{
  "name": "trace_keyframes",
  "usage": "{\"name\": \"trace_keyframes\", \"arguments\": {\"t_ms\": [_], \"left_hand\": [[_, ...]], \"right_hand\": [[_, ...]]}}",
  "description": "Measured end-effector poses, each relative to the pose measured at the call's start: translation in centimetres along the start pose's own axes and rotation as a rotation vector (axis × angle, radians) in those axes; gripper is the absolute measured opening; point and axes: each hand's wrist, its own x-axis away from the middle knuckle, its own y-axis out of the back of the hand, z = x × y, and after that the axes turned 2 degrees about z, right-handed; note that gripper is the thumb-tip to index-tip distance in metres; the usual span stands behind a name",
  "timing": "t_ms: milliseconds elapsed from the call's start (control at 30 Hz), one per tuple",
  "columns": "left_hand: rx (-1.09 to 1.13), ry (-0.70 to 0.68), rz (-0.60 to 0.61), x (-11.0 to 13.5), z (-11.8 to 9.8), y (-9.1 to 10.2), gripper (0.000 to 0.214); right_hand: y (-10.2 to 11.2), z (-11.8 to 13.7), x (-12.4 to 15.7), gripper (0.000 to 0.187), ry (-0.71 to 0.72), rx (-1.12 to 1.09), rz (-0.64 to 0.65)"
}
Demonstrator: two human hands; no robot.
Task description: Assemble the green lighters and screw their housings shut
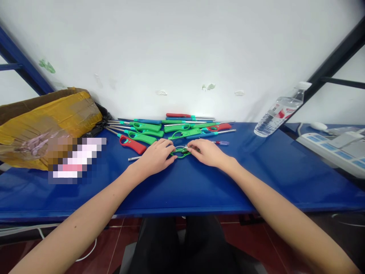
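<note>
Place: small assembly workshop
Signs: blue counter [256,182] against a bare white wall [182,49], heap of long-nosed lighters [171,127], taped cardboard box [48,118], power strip [333,150]

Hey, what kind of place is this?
Probably a small assembly workbench: blue table, pile of long-nosed lighters, taped cardboard box; left hand and right hand hold a green lighter.

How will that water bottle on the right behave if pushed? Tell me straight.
The water bottle is round and lies tilted on the blue table, so a push would probably roll it. Its clear, thin plastic likely dents under a squeeze. The smooth wall may be slippery.
</note>
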Motion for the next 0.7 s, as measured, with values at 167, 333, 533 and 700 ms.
{"name": "trace_keyframes", "arguments": {"t_ms": [167,333,533,700], "left_hand": [[0.035,0.029,0.022,0.0,0.3,0.4,0.02],[0.113,0.118,0.038,0.0,1.4,1.0,0.021],[0.334,0.248,0.038,-0.5,2.1,0.6,0.02],[0.342,0.277,0.043,-1.0,2.2,-0.1,0.019]], "right_hand": [[0.0,0.1,0.0,0.023,0.006,-0.007,0.005],[0.0,0.0,0.1,0.024,0.01,-0.002,0.011],[0.2,0.1,0.1,0.024,0.0,-0.003,0.021],[0.3,0.3,0.1,0.025,-0.005,0.006,0.026]]}}
